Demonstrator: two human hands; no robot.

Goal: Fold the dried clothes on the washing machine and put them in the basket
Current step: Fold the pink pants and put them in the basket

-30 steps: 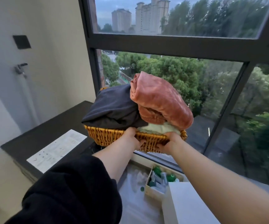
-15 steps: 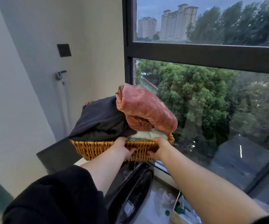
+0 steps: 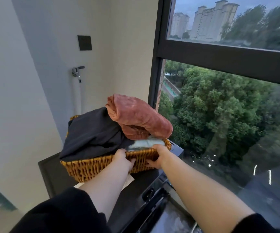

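While the woven basket [image 3: 102, 167] is being held by its near rim, it is being kept over the dark top of the washing machine [image 3: 51, 170], and it cannot be told if its bottom is touching that top. The far right corner of the basket is being kept close to the black window frame [image 3: 156, 78], with only a thin gap there. A bare strip of the dark top is being left open on the left, between the basket and the white wall [image 3: 26, 115]. The basket is being filled past its rim: a dark cloth [image 3: 92, 132] is being draped over the left part and the near edge, a folded pink cloth [image 3: 139, 116] is being carried on top at the right, and a pale cloth [image 3: 146, 142] is being squeezed under it. Both arms are being stretched forward, side by side, with black sleeves pushed up. The left hand [image 3: 122, 158] is being curled over the rim near the middle, gripping it, with the thumb pressed on the weave. The right hand [image 3: 159, 156] is being curled over the rim just beside it, gripping too, and the pale cloth is being touched by its fingers.
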